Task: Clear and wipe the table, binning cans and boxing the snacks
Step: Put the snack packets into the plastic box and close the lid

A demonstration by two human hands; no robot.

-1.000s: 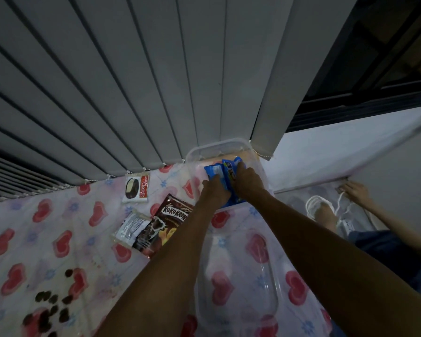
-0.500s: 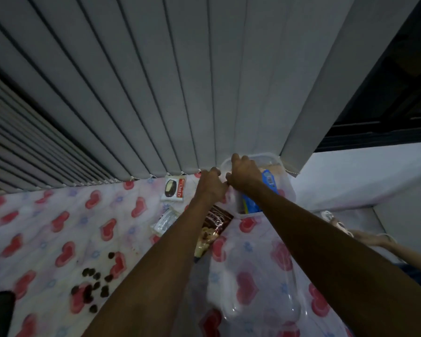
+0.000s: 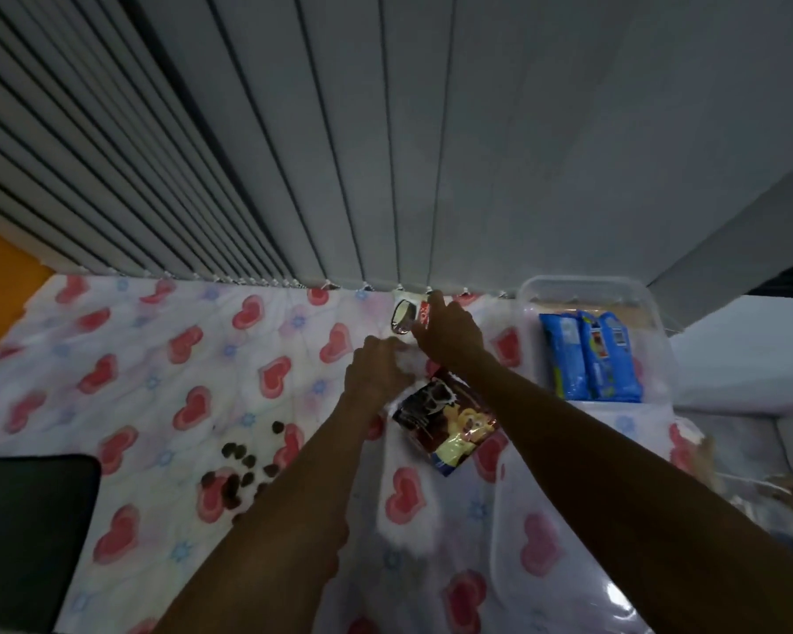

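At far right: clear box holds blue packets | left hand, right hand grip unclear

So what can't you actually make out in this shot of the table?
All in the head view:
- The small white snack packet: the right hand covers its right side, so its label is unreadable.
- Whatever the left hand grips: the fingers hide it.
- The brown cereal bag: its top is under both wrists.
- The clear lid: cut off by the bottom edge.
- The blue packets' print: too small.

Head-worn view, steeply down over table.
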